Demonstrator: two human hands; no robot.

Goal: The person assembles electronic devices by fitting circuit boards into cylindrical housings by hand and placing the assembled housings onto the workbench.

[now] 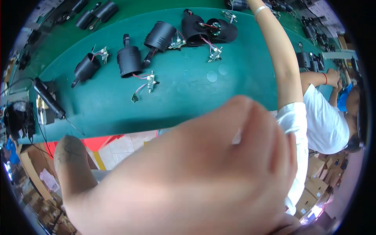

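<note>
My left hand [219, 156] is large and blurred, close in front of the view. Its fingers are curled together, and whatever they may hold is hidden. The bare left elbow [70, 152] shows at the table's near edge. My right arm [286, 66], in a white short sleeve, stretches to the far side, with a silver band at the wrist; the hand itself is cut off by the top edge. Several black cylindrical lamp housings [129, 60] lie on the green table [188, 98]. Small circuit boards [150, 81] hang from them on red and white wires.
A black soldering iron [49, 98] with a thin tip rests in its stand at the left. More black housings [105, 11] lie along the far side. At the right sits a co-worker in a white shirt [325, 121]. Cardboard boxes [315, 188] stack behind.
</note>
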